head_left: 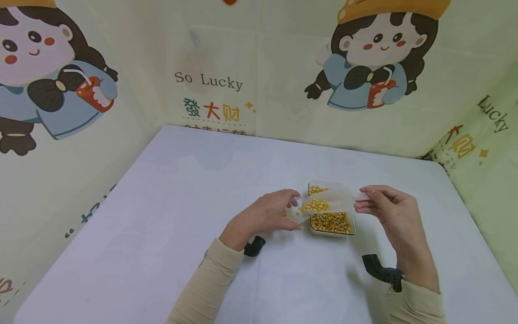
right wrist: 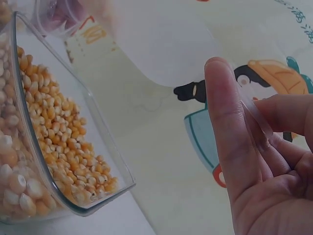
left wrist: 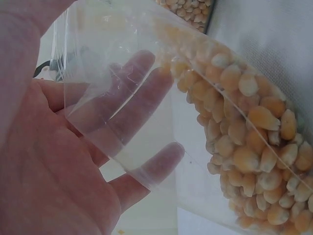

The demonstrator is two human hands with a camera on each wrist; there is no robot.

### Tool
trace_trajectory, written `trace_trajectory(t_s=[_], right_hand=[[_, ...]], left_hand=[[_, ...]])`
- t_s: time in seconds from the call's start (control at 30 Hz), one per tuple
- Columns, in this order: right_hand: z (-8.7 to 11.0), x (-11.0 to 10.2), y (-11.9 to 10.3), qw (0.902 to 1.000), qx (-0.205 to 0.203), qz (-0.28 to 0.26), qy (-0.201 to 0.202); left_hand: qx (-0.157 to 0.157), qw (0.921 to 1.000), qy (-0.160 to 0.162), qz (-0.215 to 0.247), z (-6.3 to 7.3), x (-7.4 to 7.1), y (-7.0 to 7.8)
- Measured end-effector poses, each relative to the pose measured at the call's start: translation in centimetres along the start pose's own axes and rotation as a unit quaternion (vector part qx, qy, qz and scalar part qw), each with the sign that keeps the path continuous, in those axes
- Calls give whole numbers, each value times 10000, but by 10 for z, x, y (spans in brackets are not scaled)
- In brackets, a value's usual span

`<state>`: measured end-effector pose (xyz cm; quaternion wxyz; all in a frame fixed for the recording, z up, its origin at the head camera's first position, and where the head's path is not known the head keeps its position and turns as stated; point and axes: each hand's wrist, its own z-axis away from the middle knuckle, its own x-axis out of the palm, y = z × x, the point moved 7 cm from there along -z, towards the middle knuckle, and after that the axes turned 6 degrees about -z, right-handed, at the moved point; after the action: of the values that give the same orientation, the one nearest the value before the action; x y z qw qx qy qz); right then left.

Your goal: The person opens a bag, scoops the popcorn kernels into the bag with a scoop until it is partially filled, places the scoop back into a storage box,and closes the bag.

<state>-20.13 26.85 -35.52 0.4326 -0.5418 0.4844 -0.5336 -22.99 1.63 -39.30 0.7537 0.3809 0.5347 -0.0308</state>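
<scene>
My left hand [head_left: 269, 210] grips a clear plastic bag [head_left: 298, 215], its fingers visible through the film in the left wrist view. Corn kernels [left wrist: 264, 161] fill the lower part of that bag. Between thumb and fingers, my right hand [head_left: 394, 211] pinches the handle of a translucent white scoop [head_left: 337, 199]. The scoop lies nearly level, with a heap of kernels [head_left: 317, 205] towards its tip, which is at the bag. Under the scoop stands a clear rectangular box [head_left: 353, 222] holding more corn kernels [right wrist: 63, 137].
A white tabletop [head_left: 194, 180] lies under everything. Printed cloth [head_left: 283, 90] with cartoon figures hangs at the back and sides. Each wrist carries a black camera mount, such as the right mount [head_left: 382, 270]. Both forearms come in from the near edge.
</scene>
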Motion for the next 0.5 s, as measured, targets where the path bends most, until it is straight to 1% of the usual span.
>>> trace_trajectory(t_s=[0.23, 0.5], right_hand=[[-1, 6, 0, 9999, 1, 154, -28], [2, 12, -3, 9986, -78, 524, 15]], left_hand=[[-39, 10000, -4, 26, 0, 0, 0], [-66, 10000, -2, 29, 0, 0, 0]])
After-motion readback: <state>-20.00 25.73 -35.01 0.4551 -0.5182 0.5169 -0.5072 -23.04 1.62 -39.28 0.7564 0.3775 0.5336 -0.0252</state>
